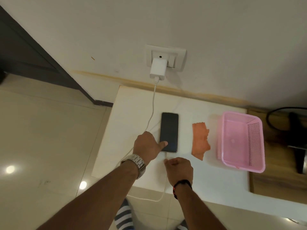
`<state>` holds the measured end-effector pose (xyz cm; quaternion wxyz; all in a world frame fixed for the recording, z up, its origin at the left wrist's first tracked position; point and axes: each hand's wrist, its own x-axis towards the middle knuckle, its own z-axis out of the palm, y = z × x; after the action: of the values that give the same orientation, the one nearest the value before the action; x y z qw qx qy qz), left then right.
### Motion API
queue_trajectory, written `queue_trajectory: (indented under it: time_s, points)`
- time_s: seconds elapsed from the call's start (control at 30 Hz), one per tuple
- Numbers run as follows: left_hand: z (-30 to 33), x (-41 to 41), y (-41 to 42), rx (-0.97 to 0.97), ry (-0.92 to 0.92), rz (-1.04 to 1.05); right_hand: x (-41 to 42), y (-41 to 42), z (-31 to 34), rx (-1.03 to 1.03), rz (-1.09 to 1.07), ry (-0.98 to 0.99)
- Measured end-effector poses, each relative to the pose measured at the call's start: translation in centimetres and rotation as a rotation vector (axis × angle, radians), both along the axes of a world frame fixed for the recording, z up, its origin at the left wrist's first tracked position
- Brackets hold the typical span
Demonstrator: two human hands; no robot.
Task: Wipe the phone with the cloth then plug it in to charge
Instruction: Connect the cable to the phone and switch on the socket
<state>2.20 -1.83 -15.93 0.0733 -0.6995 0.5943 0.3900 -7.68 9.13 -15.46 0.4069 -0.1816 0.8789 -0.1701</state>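
Note:
A black phone (169,128) lies face up, screen dark, on the white table (132,105). My left hand (146,146) is at its lower left corner, thumb pressed on the screen. My right hand (178,170) sits just below the phone's bottom edge, fingertips pinched on the white charging cable (152,110) where it meets the phone. The cable runs from a white charger (157,68) in the wall socket (174,53), past the phone's left side, off the table's front edge and back up. An orange cloth (200,140) lies flat to the right of the phone.
A pink plastic basket (254,143) stands right of the cloth. Beyond it is a wooden surface (274,180) with a black device (297,146) and its dark cord. The table's left edge drops to a tiled floor.

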Motion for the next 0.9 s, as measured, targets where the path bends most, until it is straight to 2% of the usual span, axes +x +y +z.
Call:
queue_trajectory:
  time_s: [0.1, 0.17, 0.27, 0.37, 0.47, 0.6, 0.77, 0.9]
  points:
    - [2.7, 1.1, -0.3, -0.059, 0.188, 0.080, -0.4, -0.3, 1.3, 0.036, 0.088, 0.066]
    - [5.2, 2.2, -1.4, -0.126, 0.368, 0.212, -0.7, -1.6, 3.1, -0.067, 0.142, 0.130]
    - [9.1, 3.5, -4.6, -0.262, 0.604, 0.463, -0.9, -6.1, 7.1, -0.370, 0.024, -0.037]
    - [12.1, 3.1, -8.8, -0.272, 0.749, 0.621, -0.7, -11.5, 11.1, -0.522, -0.067, -0.225]
    - [13.6, 2.0, -12.5, -0.084, 0.854, 0.638, -0.5, -16.1, 13.3, -0.543, -0.156, -0.339]
    - [14.2, 1.2, -15.0, 0.155, 0.977, 0.552, -0.4, -19.0, 14.0, -0.463, -0.172, -0.483]
    - [14.0, 0.5, -15.8, 0.175, 1.015, 0.574, 0.1, -20.4, 13.1, -0.398, -0.141, -0.479]
    - [13.8, 0.6, -16.1, 0.150, 0.990, 0.545, 0.2, -21.0, 13.0, -0.431, -0.148, -0.433]
